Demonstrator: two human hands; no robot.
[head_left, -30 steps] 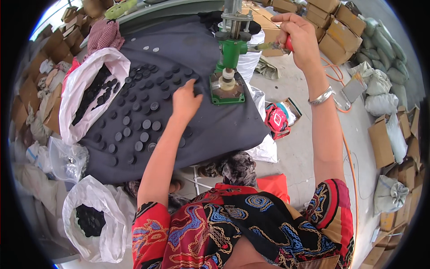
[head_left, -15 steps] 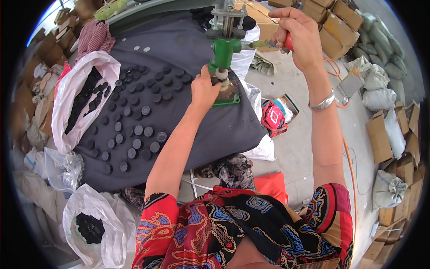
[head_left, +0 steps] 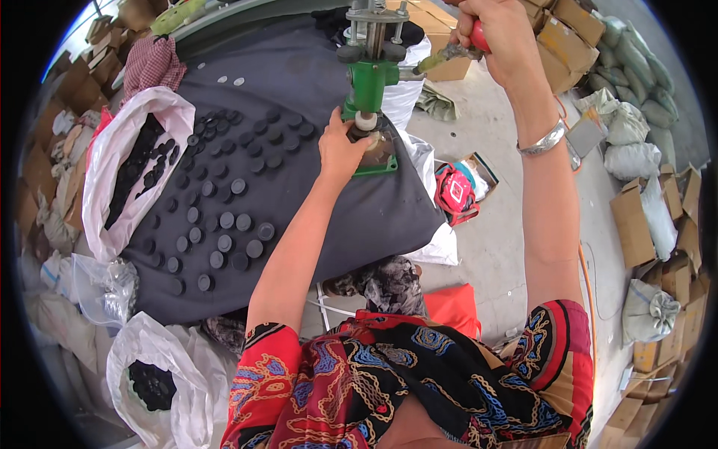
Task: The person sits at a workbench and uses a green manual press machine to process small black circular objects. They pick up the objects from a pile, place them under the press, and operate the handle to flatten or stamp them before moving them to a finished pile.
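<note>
A: Largest item?
B: Counter [head_left: 359, 217], draped in dark grey cloth. It carries the work; the drape gives one soft, even bed, likely so small parts do not roll off.

A: Next?
B: White bag [head_left: 123, 176] at the counter's left edge, mouth open, full of black discs. Placed within the left arm's sweep, probably as stock.

A: And on the cloth?
B: Discs [head_left: 224, 217], black and round, laid loosely in rows between the bag and the press, each apart from its neighbour, so one can be picked singly.

A: The machine?
B: Press [head_left: 370, 86], green, hand-operated, standing at the counter's far right corner on a green base plate. Its lever [head_left: 449, 54] runs out to the right.

A: Right hand?
B: Right hand [head_left: 502, 37], clenched around the lever's red grip. Arm stretched up and forward, nearly straight, wrist with a silver bangle [head_left: 544, 139]; the height suits a downward pull.

A: Left hand?
B: Left hand [head_left: 342, 148], arm reaching across the cloth, fingers curled at the die under the ram, pinching or steadying a small part there. The part itself is hidden, so I cannot tell whether the grasp is closed on it.

A: Smallest?
B: A few pale discs [head_left: 230, 80] near the far edge, well apart from the black ones.
</note>
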